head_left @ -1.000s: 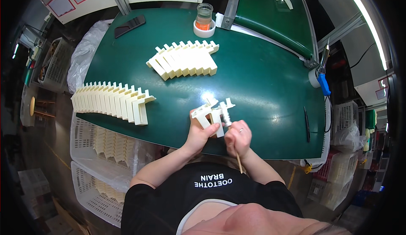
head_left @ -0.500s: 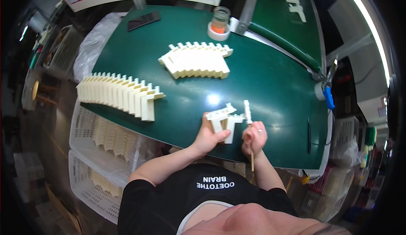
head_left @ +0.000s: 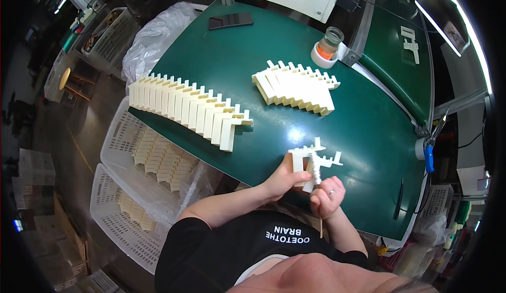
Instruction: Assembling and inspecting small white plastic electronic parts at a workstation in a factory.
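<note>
Two hands are at work low in my head view, over the near edge of a green surface (head_left: 363, 135). The left hand (head_left: 284, 179) is grasping a couple of pale angled pieces (head_left: 297, 162), its thumb pressed across their front; their toothed ends point away from the person, raised in front of the body. I see the right hand (head_left: 328, 198) closed in a fist around a thin wooden stick (head_left: 321, 227), its lower end poking out below the fingers. The stick's lumpy white tip (head_left: 316, 170) crosses over the held pieces from where I look, though I cannot tell whether it touches them.

To the left, a long overlapping row of similar pieces (head_left: 184, 106) runs slantwise over the surface. Farther back, a shorter bunch of them (head_left: 298, 88) lies close together. Behind that bunch, I make out a glass jar (head_left: 333, 36) with something orange low in it, at a white ring (head_left: 319, 60). A dark phone (head_left: 231, 21) lies near the far left edge.

On my right, a slim black tool (head_left: 400, 198) lies near the edge, and a blue-handled tool (head_left: 429, 158) is beyond it. A green belt (head_left: 390, 77) carries more pale parts (head_left: 410, 45). Below the surface, at left, two white crates (head_left: 115, 142) hold further stacks.
</note>
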### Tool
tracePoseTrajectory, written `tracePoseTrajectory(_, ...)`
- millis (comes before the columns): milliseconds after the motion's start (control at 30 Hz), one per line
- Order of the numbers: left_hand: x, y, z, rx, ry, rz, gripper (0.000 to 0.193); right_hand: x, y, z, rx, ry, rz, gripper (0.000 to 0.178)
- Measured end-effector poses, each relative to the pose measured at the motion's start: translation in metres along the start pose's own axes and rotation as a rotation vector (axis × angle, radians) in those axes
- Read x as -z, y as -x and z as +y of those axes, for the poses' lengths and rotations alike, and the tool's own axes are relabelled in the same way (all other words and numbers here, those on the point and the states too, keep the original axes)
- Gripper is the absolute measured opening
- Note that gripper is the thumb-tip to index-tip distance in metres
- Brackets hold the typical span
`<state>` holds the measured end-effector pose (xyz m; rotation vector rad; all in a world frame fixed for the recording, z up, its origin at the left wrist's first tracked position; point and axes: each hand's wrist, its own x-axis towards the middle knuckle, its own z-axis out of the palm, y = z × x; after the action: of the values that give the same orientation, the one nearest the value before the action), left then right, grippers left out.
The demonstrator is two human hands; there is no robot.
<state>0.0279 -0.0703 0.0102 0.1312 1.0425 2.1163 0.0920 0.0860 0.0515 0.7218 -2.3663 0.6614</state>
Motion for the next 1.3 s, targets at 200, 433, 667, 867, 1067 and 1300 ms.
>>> tracePoseTrajectory(200, 0.019, 0.011, 0.037, 0.192, 0.12, 0.025, 0.057, 0.001, -0.006, 0.013, -0.034, 0.087, 0.015, 0.033)
tracePoseTrajectory(433, 0.045, 0.009, 0.01, -0.169, -0.006, 0.07, 0.06, -0.014, -0.019, 0.026, -0.125, 0.042, 0.03, 0.03)
tracePoseTrajectory(667, 0.044, -0.007, 0.04, -0.872, -1.125, -0.077, 0.056, 0.02, -0.041, -0.002, -0.386, -0.259, 0.103, 0.044)
tracePoseTrajectory(867, 0.051, 0.002, 0.054, -0.89, -0.943, -0.052, 0.051, 0.039, -0.028, 0.026, -0.765, -0.145, -0.043, 0.043)
tracePoseTrajectory(1067, 0.022, -0.003, 0.045, -0.137, 0.152, -0.044, 0.055, -0.015, -0.013, 0.007, -0.735, -0.585, 0.168, 0.055)
tracePoseTrajectory(1300, 0.018, -0.008, 0.022, -0.06, 0.285, 0.044, 0.065, -0.022, -0.014, 0.017, -0.445, -0.283, 0.11, 0.008)
